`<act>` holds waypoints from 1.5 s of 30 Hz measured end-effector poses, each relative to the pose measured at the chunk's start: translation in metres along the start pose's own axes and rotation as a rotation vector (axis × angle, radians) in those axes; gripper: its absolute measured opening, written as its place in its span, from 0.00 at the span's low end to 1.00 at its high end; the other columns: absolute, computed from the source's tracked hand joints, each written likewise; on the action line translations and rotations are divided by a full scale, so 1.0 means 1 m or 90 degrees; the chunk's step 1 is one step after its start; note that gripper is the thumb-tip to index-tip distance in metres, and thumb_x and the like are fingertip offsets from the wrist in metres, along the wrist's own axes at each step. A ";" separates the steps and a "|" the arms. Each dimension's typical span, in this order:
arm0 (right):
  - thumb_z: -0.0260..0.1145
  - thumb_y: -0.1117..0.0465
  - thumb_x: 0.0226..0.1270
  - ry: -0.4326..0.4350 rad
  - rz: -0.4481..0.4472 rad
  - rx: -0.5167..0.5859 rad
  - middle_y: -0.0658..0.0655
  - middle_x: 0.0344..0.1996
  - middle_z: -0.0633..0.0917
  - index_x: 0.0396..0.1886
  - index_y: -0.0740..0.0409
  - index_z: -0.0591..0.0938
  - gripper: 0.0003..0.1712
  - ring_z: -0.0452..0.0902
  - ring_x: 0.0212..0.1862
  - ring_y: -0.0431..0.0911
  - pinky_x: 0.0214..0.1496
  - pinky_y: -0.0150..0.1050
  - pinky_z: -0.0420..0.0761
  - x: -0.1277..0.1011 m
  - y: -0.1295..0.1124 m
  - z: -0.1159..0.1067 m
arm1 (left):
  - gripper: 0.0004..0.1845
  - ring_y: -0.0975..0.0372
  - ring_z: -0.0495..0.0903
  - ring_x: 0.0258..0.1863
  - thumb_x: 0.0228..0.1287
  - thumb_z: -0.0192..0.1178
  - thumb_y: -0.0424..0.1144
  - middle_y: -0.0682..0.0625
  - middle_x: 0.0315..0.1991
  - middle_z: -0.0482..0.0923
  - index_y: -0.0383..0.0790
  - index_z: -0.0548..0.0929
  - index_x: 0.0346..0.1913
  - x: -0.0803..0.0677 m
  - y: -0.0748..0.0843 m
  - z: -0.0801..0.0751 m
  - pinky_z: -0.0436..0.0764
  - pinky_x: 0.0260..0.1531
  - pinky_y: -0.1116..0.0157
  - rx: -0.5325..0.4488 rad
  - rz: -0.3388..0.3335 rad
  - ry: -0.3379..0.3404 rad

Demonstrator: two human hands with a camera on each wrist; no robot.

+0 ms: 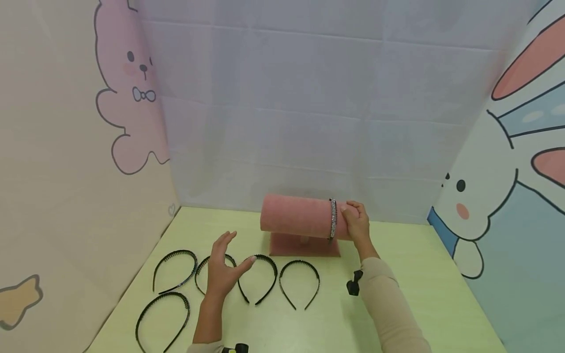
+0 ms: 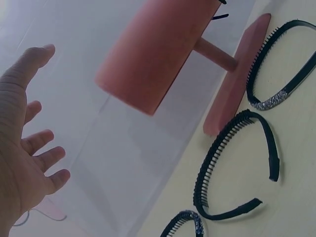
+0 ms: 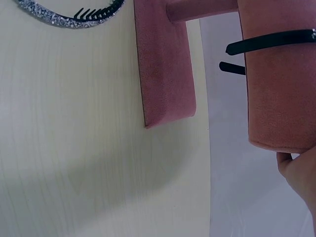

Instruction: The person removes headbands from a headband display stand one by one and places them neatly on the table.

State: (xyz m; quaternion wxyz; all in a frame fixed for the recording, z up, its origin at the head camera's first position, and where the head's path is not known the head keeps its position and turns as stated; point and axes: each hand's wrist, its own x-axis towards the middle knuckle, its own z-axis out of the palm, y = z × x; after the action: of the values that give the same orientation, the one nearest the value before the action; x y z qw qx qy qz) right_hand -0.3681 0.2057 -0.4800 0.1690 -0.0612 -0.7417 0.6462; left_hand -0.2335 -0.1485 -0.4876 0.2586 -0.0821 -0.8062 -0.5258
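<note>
A pink velvet stand has a cylinder [image 1: 295, 215] on a flat base [image 1: 304, 249]. One rhinestone headband [image 1: 333, 219] sits over the cylinder near its right end. My right hand [image 1: 355, 220] curls round that end, with its fingertips just right of the headband. In the right wrist view only a bit of the hand [image 3: 298, 170] shows under the cylinder [image 3: 281, 84], below the headband [image 3: 269, 42]. My left hand [image 1: 224, 268] hovers with its fingers spread over several black headbands [image 1: 260, 277] lying on the table, and it holds nothing [image 2: 24, 148].
The table [image 1: 419, 294] is pale green and walled by a white backdrop and rabbit-print panels. A black bow clip [image 1: 354, 283] lies beside my right forearm. More headbands lie at the front left [image 1: 163, 318] and left [image 1: 174, 269]. A toothed headband [image 2: 237, 163] lies near the stand base [image 2: 237, 74].
</note>
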 end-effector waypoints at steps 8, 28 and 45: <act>0.64 0.54 0.61 -0.001 -0.011 0.005 0.59 0.55 0.73 0.53 0.53 0.75 0.21 0.67 0.53 0.52 0.53 0.47 0.66 0.000 0.000 -0.001 | 0.41 0.50 0.60 0.64 0.44 0.75 0.44 0.45 0.65 0.61 0.41 0.70 0.64 0.012 0.015 0.030 0.64 0.54 0.42 -0.033 0.039 -0.059; 0.63 0.55 0.61 0.002 -0.008 0.001 0.58 0.55 0.74 0.52 0.52 0.75 0.19 0.67 0.52 0.52 0.53 0.47 0.66 0.001 0.004 -0.001 | 0.42 0.52 0.62 0.62 0.44 0.74 0.48 0.40 0.63 0.64 0.38 0.71 0.63 0.052 0.040 0.091 0.66 0.55 0.47 0.005 0.159 -0.167; 0.63 0.52 0.63 -0.013 -0.029 0.006 0.60 0.55 0.73 0.54 0.56 0.75 0.22 0.67 0.52 0.53 0.53 0.48 0.66 -0.006 -0.003 -0.003 | 0.42 0.55 0.63 0.62 0.43 0.73 0.54 0.45 0.63 0.65 0.41 0.71 0.63 0.077 0.064 0.128 0.66 0.57 0.53 0.074 0.210 -0.235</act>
State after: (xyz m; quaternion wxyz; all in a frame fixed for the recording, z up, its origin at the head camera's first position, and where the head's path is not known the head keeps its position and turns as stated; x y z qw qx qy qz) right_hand -0.3616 0.2062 -0.4782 0.1762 -0.0371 -0.7413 0.6466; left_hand -0.3153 -0.0177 -0.4378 0.1941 -0.2922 -0.8443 -0.4052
